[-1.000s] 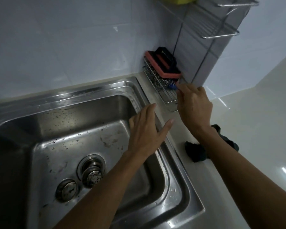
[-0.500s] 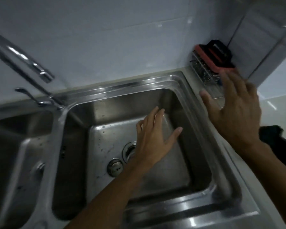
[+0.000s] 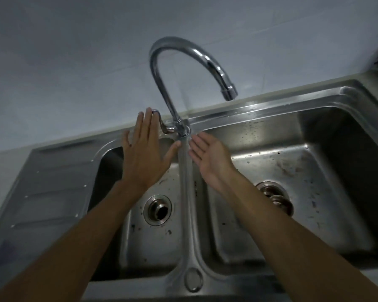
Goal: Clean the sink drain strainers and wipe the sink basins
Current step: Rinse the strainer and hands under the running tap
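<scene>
Neither grip holds anything: left hand (image 3: pixel 145 155) and right hand (image 3: pixel 212 161) spread flat above two basins (image 3: pixel 327 162).

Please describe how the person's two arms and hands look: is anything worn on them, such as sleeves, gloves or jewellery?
Both forearms are bare as far as the picture shows; no sleeve is in view. The left hand and right hand wear no gloves. No ring, watch or bracelet shows on the fingers or wrists. The dim picture shows no marks on them.
</scene>
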`<move>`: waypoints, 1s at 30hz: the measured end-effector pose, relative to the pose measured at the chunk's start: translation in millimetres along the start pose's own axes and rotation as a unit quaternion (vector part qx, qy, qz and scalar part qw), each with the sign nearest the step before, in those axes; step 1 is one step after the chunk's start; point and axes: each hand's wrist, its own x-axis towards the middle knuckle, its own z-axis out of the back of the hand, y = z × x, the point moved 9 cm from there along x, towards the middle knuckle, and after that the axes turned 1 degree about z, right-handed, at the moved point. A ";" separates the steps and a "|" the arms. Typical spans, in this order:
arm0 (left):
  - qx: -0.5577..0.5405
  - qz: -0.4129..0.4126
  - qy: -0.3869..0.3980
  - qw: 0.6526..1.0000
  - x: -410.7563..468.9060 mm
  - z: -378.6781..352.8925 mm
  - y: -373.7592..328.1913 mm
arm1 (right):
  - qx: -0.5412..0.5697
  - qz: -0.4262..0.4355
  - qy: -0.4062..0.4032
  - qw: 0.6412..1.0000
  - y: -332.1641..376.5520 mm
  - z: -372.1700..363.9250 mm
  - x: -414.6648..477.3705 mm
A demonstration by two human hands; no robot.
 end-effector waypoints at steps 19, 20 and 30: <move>0.004 -0.032 0.038 0.999 69.3 -46.7 33.0 | 0.060 0.060 -0.026 0.996 -21.5 -26.8 53.6; -0.010 -0.038 0.021 0.999 64.0 -44.3 30.8 | 0.035 0.061 -0.020 0.997 -20.4 -24.5 48.6; -0.145 -0.166 0.094 0.971 -36.4 -111.2 -66.2 | -0.845 0.027 -0.147 0.514 27.6 185.3 -56.6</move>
